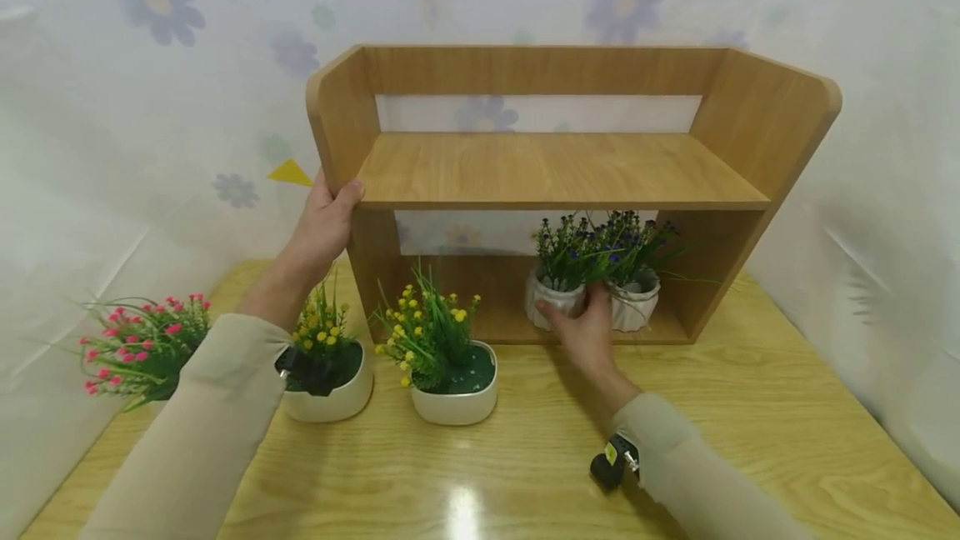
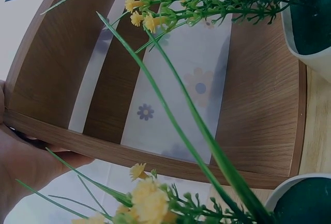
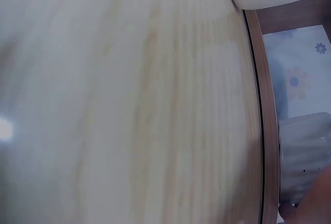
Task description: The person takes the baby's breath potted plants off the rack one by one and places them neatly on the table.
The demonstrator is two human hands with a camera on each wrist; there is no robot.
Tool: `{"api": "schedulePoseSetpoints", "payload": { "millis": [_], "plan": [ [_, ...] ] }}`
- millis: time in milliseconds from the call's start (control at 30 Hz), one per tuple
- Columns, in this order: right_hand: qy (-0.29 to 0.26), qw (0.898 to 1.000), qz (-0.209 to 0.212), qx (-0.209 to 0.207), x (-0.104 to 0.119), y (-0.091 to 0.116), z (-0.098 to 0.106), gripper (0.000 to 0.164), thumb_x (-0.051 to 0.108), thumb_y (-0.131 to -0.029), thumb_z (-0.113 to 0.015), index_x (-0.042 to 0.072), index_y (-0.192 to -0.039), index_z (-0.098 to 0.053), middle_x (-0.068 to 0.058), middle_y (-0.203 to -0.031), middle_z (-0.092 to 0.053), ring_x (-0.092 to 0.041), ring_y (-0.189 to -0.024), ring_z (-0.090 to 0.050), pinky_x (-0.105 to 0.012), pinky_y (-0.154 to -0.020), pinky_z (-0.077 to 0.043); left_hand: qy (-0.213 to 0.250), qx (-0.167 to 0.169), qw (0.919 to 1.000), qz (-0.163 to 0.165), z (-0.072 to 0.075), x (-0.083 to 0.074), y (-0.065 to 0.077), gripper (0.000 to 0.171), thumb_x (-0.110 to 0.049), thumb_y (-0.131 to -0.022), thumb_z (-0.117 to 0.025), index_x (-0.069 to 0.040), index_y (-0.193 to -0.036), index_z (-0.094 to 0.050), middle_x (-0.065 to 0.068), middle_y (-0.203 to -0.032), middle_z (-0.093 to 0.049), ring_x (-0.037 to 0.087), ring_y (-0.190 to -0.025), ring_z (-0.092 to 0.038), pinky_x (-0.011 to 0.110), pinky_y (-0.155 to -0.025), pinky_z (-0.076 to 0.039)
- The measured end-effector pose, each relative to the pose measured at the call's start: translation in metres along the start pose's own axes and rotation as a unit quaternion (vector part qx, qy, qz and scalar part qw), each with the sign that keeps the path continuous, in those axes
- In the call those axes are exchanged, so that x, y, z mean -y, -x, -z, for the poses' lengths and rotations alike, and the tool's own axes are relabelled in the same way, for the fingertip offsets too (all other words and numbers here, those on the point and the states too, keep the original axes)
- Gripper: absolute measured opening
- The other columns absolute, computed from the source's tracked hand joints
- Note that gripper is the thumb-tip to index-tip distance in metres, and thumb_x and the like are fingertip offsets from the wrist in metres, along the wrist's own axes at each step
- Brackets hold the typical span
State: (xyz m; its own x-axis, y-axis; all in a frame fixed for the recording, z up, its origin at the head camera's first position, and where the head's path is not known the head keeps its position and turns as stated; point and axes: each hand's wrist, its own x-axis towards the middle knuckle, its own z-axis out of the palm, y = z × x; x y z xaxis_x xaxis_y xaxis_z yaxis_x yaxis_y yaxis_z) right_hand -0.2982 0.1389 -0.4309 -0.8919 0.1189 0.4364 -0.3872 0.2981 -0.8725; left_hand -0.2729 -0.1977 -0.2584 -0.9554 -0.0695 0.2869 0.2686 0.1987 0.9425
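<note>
Just R of R hand (image 1: 588, 336): 2nd white pot (image 1: 633, 312); L of its fingers, 2 yellow-flwr pots (image 1: 456, 408); pink flwrs (image 1: 142, 340) L of L hand (image 1: 326, 219), which grips shelf (image 1: 562, 169) side. R fingers & thumb pinch white pot (image 1: 561, 298) w/ blue flwrs (image 1: 572, 255), in lower bay

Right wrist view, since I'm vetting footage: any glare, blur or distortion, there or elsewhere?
Right wrist: table washed out, grain soft, glare at the left edge, shelf edge bowed; head: glare on the table, lower bay dimmer than top board; left wrist: nearest yellow flowers look slightly soft.
</note>
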Motion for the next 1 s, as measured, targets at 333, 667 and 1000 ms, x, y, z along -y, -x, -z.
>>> {"api": "schedulePoseSetpoints", "payload": {
  "millis": [333, 667, 1000],
  "plan": [
    [0.029, 0.998, -0.014, -0.047, 0.0033, 0.0008, -0.0067, 0.075, 0.014, -0.082, -0.085, -0.002, -0.143, -0.045, -0.022, -0.136, -0.053, -0.035, -0.13, -0.047, -0.045, -0.113, -0.034, 0.004, 0.006, 0.9999, 0.008, -0.001, -0.001, 0.0029, 0.055, -0.027, -0.109, -0.038, -0.025, -0.16, -0.016, 0.013, -0.158, -0.03, 0.038, -0.14, -0.037, 0.058, -0.113, -0.029],
    [0.013, 0.998, -0.015, -0.061, 0.001, -0.0012, -0.0089, 0.075, 0.01, -0.08, -0.086, -0.001, -0.143, -0.047, -0.02, -0.138, -0.054, -0.033, -0.131, -0.047, -0.042, -0.114, -0.033, 0.008, 0.01, 0.9999, 0.007, -0.002, 0.0004, 0.0021, 0.055, -0.027, -0.109, -0.037, -0.023, -0.159, -0.016, 0.015, -0.155, -0.033, 0.037, -0.137, -0.04, 0.058, -0.112, -0.031],
    [0.0, 0.998, -0.024, -0.06, 0.0001, -0.0008, -0.008, 0.078, 0.008, -0.078, -0.087, -0.002, -0.143, -0.046, -0.02, -0.138, -0.053, -0.033, -0.131, -0.048, -0.041, -0.114, -0.034, -0.001, 0.008, 1.0, 0.004, -0.0035, 0.0024, 0.0008, 0.055, -0.029, -0.109, -0.038, -0.023, -0.16, -0.016, 0.014, -0.156, -0.033, 0.037, -0.138, -0.039, 0.058, -0.112, -0.03]
  ]
}}
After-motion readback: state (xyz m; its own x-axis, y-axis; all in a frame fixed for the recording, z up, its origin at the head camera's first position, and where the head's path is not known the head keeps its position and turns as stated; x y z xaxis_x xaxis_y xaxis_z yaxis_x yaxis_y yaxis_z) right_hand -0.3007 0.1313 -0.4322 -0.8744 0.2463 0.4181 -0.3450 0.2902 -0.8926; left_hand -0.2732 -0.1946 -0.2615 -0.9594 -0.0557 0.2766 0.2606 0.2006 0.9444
